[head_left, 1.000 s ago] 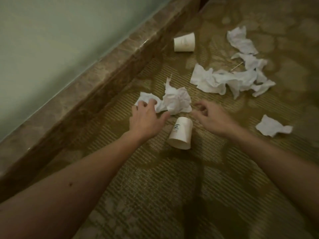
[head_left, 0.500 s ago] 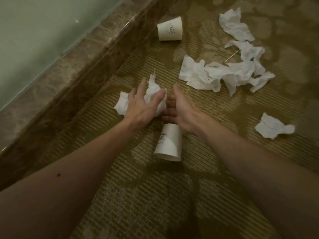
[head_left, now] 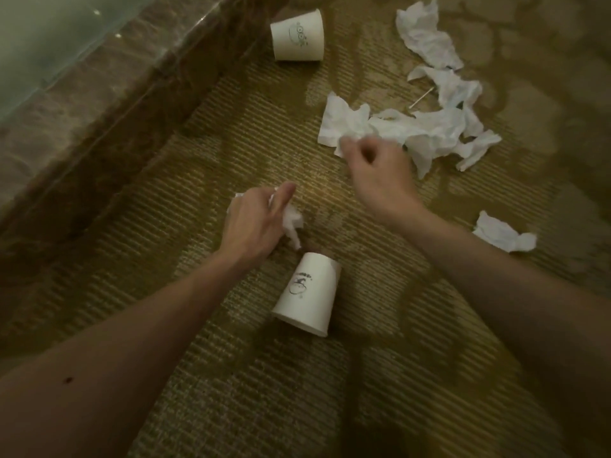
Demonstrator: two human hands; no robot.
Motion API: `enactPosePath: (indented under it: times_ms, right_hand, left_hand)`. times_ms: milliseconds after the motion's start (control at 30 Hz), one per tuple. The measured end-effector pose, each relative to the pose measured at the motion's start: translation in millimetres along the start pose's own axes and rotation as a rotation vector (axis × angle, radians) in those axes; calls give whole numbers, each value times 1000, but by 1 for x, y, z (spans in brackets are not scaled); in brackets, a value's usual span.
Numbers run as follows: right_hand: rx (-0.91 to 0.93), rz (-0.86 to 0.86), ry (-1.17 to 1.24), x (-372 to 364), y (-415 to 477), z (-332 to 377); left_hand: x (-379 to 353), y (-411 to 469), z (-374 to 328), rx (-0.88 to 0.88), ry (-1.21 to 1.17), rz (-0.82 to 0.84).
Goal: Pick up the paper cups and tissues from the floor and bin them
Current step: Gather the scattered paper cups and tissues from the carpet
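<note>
My left hand [head_left: 254,223] grips a crumpled white tissue [head_left: 292,223] just above the carpet; most of the tissue is hidden in the fist. A white paper cup [head_left: 307,292] lies on its side right below that hand. My right hand [head_left: 380,170] has its fingers curled on the near edge of a big heap of white tissues [head_left: 396,127]. A second paper cup [head_left: 297,36] lies on its side at the top, near the ledge. More tissues lie at the top right [head_left: 426,34] and at the right [head_left: 502,231].
A brown marble ledge [head_left: 109,87] below a pale wall runs diagonally along the left. A thin stick [head_left: 421,97] lies among the tissues. The floor is olive patterned carpet [head_left: 264,391]. No bin is in view.
My left hand has closed round the tissue and lifted it. My right hand has moved away from it, up and right onto the big tissue heap.
</note>
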State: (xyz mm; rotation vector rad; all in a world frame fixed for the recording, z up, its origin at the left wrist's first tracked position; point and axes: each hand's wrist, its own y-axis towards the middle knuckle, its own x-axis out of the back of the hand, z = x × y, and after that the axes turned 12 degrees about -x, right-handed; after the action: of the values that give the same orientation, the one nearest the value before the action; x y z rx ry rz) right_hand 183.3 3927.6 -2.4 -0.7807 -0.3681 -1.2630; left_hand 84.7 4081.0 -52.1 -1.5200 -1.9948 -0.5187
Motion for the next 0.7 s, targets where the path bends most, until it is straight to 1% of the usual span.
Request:
enactPosePath:
  times_ms: [33,67,100,133,200,267,300,333,367,433,500,533,600,700]
  right_hand:
    - [114,-219,-120,8,12,-5]
    - [168,-370,-232,17,24,-10]
    - [155,-436,-327,24,37,-16]
    - [83,-426,-395,29,51,-20]
    - [-112,-298,-443,36,73,-29]
    - [-257,-136,-392,39,90,-37]
    - [-290,-61,-359,38,95,-39]
    - [-292,-13,-364,36,99,-41]
    - [-279,-2,-409,33,101,-42]
    - [-238,-91,-519,25,105,-45]
    - [-169,-210,-523,20,111,-47]
    - [-134,-233,-497,19,111,-47]
    - [-87,-209,-433,17,108,-47]
    - [-3,-106,-340,15,91,-44]
  left_hand:
    - [-1,0,-2,8,-8,-1]
    - [-1,0,-3,16,-9,3]
    - [-2,1,-5,16,-13,5]
    - [-3,2,-6,12,-21,6]
    - [-3,4,-9,-6,-36,9]
    - [-2,5,-12,-18,-63,13]
    - [-2,6,-13,-20,-81,13]
    - [-2,7,-13,-15,-97,16]
    - [-1,8,-13,-10,-104,21]
    - [0,9,-12,1,-115,30]
    - [1,11,-11,12,-146,24]
    - [2,12,-10,12,-169,14]
    - [3,14,-12,21,-223,-5]
    - [4,16,-18,39,-277,-56]
